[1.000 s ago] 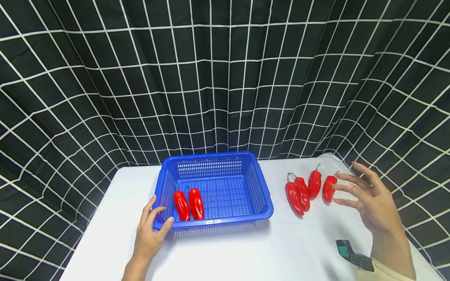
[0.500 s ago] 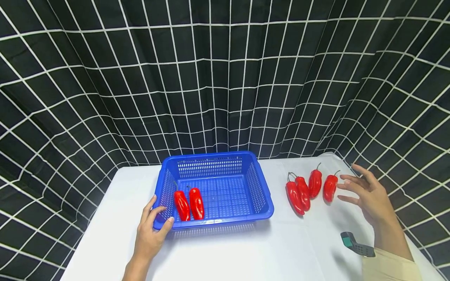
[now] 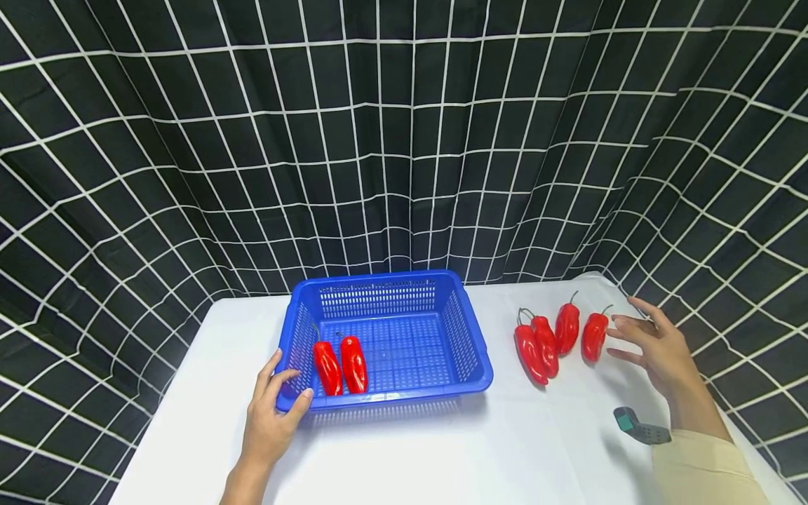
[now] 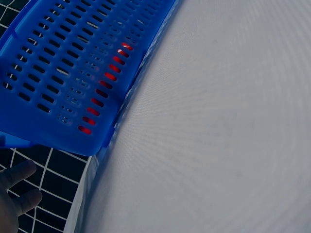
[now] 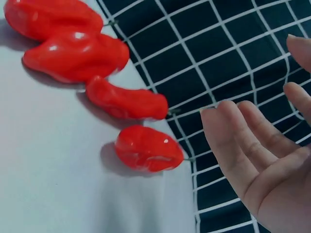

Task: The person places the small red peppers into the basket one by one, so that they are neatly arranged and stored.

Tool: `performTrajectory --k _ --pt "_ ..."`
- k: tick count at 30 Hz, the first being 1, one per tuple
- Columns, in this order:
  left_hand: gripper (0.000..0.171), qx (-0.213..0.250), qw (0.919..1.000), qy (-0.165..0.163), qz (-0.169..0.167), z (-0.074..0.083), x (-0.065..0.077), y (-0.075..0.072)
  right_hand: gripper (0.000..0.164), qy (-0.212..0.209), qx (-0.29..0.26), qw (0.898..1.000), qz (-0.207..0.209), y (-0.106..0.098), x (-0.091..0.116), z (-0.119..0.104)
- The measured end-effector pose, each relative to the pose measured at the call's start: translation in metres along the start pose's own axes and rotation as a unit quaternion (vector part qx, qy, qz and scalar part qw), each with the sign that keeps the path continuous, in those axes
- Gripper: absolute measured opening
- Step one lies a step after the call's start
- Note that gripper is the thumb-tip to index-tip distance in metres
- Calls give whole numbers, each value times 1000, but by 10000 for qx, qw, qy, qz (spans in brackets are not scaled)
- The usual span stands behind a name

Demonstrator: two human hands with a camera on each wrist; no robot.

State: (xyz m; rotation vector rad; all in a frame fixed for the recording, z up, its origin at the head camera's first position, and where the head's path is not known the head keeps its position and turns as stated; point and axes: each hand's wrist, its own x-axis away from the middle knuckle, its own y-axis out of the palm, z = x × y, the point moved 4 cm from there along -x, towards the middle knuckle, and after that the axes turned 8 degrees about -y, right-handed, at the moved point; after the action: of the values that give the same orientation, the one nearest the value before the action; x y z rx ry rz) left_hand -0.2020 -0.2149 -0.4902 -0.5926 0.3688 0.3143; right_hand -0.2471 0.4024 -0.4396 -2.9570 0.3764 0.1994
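Right hand point(image 3: 663, 354) has nothing in its grasp: fingers spread and slightly bent, beside the rightmost glossy red pepper point(image 3: 595, 337), fingertips near its right side; the right wrist view shows a gap between them. That pepper lies on the white-covered bench point(image 3: 404, 456), stem toward the back edge. Three more glossy red peppers lie to its left: a third-in-line pepper point(image 3: 567, 328) just beside it, then a middle pepper point(image 3: 545, 347) and a leftmost pepper point(image 3: 529, 354), the last two side by side and touching. Left hand point(image 3: 268, 421) grips the near left corner of the rectangular blue plastic basket point(image 3: 410, 398), fingers over the left rim, thumb on the front rim. Inside, at the left end, two glossy red peppers point(image 3: 354, 365) lie side by side, stems toward the back; red shows through the wall slots in the left wrist view. Basket sits upright on the bench, well apart from the four loose peppers. Beige sleeve point(image 3: 701, 466) on the right arm, dark grey strap with a teal patch point(image 3: 640, 429) at that wrist. Black curtain with white grid lines point(image 3: 391, 140) behind and on both sides.
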Motion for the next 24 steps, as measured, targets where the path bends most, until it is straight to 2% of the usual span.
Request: performTrajectory --k 5,9,19,24 --pt "31 6 10000 7 48 -1 0 0 77 312 -8 9993 205 -4 -11 11" --pt "32 16 10000 -4 63 -2 0 0 74 571 240 9975 351 -7 -19 22" --pt "30 -35 9999 -124 -6 -1 2 -1 81 1195 598 9903 392 -5 -31 54" --pt "31 -14 10000 -44 -22 -1 0 0 82 1438 601 9867 462 -5 -34 65"
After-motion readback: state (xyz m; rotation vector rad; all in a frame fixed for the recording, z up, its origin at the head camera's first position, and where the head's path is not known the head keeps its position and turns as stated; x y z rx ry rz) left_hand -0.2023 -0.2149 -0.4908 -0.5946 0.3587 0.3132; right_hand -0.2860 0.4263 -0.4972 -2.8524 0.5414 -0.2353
